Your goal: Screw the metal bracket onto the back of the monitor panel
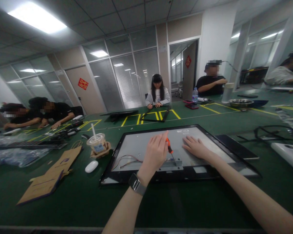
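A screwdriver (169,147) with an orange and black handle stands tilted in my left hand (156,149), its fingers closed round the handle. The shaft's tip points down at a small metal bracket (177,163) near the front edge of a flat display panel (146,141). Whether the tip sits in a screw is too small to tell. On the panel's grey back, right of the screwdriver, my right hand (194,147) lies flat with its fingers spread. Thin coloured wires (129,160) run across the panel to the left of the bracket.
Left of the panel are a drink cup (97,143) in a cardboard holder, a white mouse-like case (91,166) and a brown paper bag (54,172). A dark flat slab (236,148) and black cables (263,133) lie to the right. Several people sit around the green table (83,204).
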`<state>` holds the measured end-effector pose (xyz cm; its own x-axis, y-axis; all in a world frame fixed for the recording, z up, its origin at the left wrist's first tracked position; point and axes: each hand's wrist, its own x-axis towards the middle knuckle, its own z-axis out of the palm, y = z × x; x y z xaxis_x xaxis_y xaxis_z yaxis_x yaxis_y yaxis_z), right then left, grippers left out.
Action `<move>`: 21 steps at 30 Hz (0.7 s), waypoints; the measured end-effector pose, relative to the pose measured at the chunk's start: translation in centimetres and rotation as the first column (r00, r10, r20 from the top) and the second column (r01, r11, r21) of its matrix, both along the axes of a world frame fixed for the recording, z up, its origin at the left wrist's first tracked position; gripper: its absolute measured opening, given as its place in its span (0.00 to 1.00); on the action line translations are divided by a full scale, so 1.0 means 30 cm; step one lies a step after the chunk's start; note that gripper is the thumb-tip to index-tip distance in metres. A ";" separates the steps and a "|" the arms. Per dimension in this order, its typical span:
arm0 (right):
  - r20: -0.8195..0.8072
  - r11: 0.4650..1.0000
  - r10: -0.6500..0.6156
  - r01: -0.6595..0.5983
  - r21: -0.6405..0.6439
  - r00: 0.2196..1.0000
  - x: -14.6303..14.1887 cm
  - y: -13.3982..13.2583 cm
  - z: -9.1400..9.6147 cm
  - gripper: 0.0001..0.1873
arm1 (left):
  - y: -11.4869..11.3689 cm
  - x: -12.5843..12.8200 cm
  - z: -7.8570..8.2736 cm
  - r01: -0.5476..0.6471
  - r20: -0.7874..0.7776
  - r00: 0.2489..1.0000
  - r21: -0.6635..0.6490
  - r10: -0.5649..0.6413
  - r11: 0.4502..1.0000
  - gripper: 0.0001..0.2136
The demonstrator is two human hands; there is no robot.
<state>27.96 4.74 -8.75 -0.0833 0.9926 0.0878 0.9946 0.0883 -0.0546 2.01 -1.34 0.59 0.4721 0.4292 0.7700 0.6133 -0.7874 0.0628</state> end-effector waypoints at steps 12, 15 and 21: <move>0.036 1.000 -0.007 0.007 0.002 0.999 0.005 0.009 -0.018 0.33 | -0.053 0.043 -0.012 -0.018 -0.163 0.984 0.322 0.074 0.947 0.21; 0.021 1.000 -0.008 0.008 0.001 1.000 0.005 0.012 -0.020 0.33 | -0.065 0.050 -0.014 0.001 -0.166 0.984 0.321 0.056 0.947 0.22; 0.018 1.000 -0.013 0.013 -0.001 1.000 0.005 0.012 -0.021 0.34 | -0.070 0.055 -0.018 0.002 -0.152 0.987 0.310 0.048 0.951 0.22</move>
